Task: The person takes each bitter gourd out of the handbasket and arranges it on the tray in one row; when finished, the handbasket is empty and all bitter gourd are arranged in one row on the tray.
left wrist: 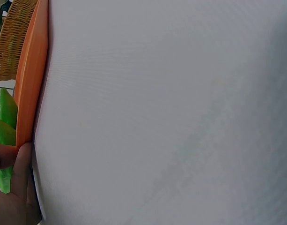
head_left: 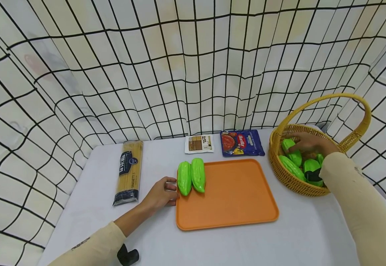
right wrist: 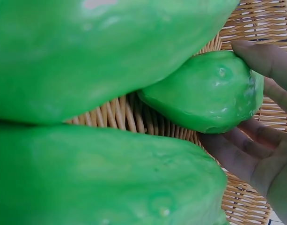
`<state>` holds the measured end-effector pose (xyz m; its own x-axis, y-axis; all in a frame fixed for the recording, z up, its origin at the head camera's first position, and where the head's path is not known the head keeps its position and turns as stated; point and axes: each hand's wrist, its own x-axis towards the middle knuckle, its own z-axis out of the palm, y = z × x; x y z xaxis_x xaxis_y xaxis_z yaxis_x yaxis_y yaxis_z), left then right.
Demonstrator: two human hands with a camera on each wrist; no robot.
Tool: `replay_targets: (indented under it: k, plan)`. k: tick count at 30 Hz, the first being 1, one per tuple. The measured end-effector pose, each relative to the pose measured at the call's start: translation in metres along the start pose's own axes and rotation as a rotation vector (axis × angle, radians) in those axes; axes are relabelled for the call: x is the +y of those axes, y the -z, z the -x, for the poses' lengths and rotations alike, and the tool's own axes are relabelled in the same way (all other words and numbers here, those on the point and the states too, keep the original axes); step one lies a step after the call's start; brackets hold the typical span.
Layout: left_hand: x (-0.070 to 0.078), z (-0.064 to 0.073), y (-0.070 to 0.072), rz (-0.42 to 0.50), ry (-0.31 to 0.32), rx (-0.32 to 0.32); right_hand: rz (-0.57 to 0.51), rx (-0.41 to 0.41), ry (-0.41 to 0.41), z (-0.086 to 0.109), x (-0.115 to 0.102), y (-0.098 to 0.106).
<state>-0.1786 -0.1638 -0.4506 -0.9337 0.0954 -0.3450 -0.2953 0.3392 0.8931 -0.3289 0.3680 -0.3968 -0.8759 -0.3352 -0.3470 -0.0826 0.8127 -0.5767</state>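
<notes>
Two bright green, tapered vegetables that look like bitter melons, a left one [head_left: 184, 178] and a right one [head_left: 198, 175], lie side by side on the left end of an orange tray [head_left: 236, 195]. My left hand [head_left: 161, 193] pinches the tray's left rim, thumb over it and a finger against its outside in the left wrist view. Inside the wicker basket [head_left: 276, 166], my right hand [head_left: 307, 142] grips a bitter melon [right wrist: 204, 93] between thumb and fingers. Other bitter melons, such as one [head_left: 292, 168], lie around it in the basket, partly hidden by my forearm.
A spaghetti pack [head_left: 128, 171] lies left of the tray. Behind the tray are a small brown-and-white packet [head_left: 199, 144] and a blue Barilla pouch [head_left: 242, 143]. The basket's tall handle [head_left: 332, 96] arches over my right hand. Black netting over white cloth [head_left: 196, 74] surrounds the table.
</notes>
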Motion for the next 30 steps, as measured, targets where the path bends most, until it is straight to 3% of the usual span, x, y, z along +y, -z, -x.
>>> replay_targets:
  k: [11,18,30]
  plan:
    - [0.0,0.002,-0.001,0.002,0.006,0.007,0.001,0.002,0.007,0.006,-0.006,0.003]
    - [0.0,0.002,0.0,0.002,0.005,0.005,-0.112,-0.027,-0.006,0.012,-0.007,0.009]
    - [-0.002,-0.001,0.001,-0.011,-0.001,0.0,-0.197,-0.007,-0.013,0.023,-0.011,0.017]
